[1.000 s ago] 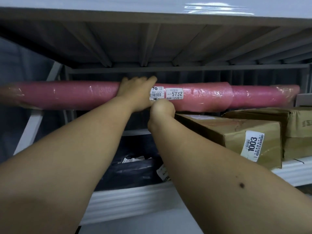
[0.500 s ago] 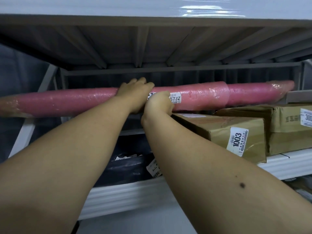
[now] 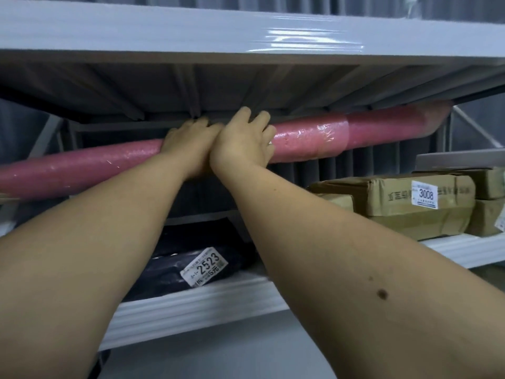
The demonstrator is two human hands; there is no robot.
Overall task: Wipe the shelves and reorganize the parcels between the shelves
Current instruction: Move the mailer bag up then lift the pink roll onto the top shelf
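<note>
Hands, left and right, grip the tilted pink wrapped roll just under the upper shelf, mid-relocation; next likely needs clearing that shelf edge

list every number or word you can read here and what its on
"2523" with "5元" beneath it: white sticker on the dark parcel on the lower shelf.
"3008": white sticker on the brown taped box at right.
Dark printed characters on that box beside the sticker: too blurred to read.
Small print on both stickers: too small to read.
Pink wrapped roll held by both hands: no readable label showing.
</note>
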